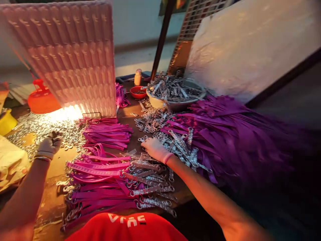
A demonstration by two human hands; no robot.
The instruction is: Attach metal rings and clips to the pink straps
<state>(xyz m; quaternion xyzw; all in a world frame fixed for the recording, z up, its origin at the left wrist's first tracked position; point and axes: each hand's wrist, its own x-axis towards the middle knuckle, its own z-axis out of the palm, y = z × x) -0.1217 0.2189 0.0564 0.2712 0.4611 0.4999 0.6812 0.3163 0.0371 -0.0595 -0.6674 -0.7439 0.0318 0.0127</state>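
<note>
My left hand (pixel 50 146), in a pale glove with dark fingertips, is at the near edge of a heap of small silvery metal hooks (pixel 66 134). Its fingers are curled in; what they hold, if anything, is too small to make out. At the table's middle, my right hand (pixel 154 149), also gloved, reaches beside a pile of loose metal clasps (pixel 153 122) with its fingers pressed together. Their tips are partly hidden. Nearer me lies a stack of magenta straps (pixel 100 187) with metal rings and short silvery chain pieces (pixel 154 190) on their right ends.
Another bundle of magenta straps (pixel 107 134) lies under a pink ribbed panel (pixel 82 60). At right spreads a large purple strap heap (pixel 233 134). Behind stand a basin (pixel 160 102) of chain pieces, a red bowl (pixel 137 95) and an orange lamp (pixel 42 100).
</note>
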